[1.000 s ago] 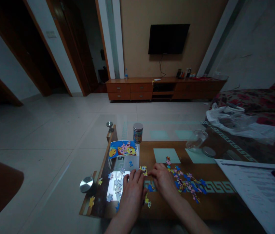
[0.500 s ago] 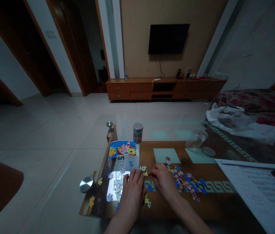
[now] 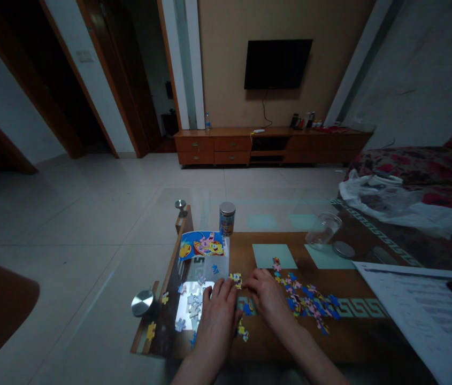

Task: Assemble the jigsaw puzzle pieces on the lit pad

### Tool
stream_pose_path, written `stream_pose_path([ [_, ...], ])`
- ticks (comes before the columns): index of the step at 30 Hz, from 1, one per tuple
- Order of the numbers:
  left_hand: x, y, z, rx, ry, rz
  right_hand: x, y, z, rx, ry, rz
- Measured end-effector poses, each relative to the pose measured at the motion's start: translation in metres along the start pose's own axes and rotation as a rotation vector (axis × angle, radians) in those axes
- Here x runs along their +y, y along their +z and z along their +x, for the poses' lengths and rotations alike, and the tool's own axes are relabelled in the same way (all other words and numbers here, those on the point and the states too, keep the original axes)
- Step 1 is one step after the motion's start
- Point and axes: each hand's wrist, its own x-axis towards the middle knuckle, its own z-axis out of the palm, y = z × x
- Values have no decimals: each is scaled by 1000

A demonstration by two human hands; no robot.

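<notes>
Currently left hand lies flat, fingers extended, holding nothing, beside pale puzzle pieces. Right hand curls at the small joined cluster, probably steadying it; hold unclear. Picture sheet just beyond.

1. Hands: two, the left hand and the right hand.
2. Puzzle pieces: many, too small to count.
3. Picture sheet: one.
4. Lidded can: one, far.
5. Clear jar: one.
6. Loose lid: one.
7. Printed paper: one, right.
</notes>
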Motion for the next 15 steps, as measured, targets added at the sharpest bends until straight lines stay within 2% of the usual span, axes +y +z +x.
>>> stream_pose_path([
  [15, -1, 3, -1, 30, 13, -5, -2, -4, 1, -58, 32, -10],
])
